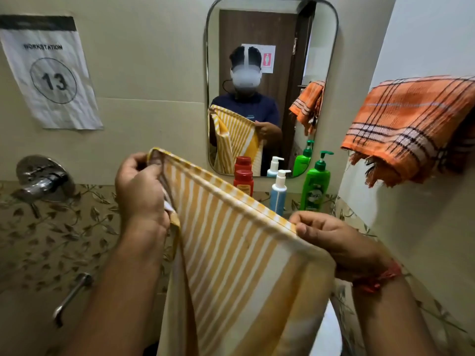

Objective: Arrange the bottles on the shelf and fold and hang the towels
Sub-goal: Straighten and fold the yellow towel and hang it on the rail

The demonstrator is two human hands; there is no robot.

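Left hand (140, 186) pinches one top corner of yellow striped towel (231, 253), right hand (331, 240) clamped on the other corner; towel doubled over, hanging between them in front of the wall. It partly blocks the red bottle (243, 182) and blue pump bottle (279, 194); green pump bottle (315, 186) stands beside them below the mirror (272, 80). Orange plaid towel (411, 124) hangs on right wall. Tap (42, 179) and paper sign (51, 73) on left.
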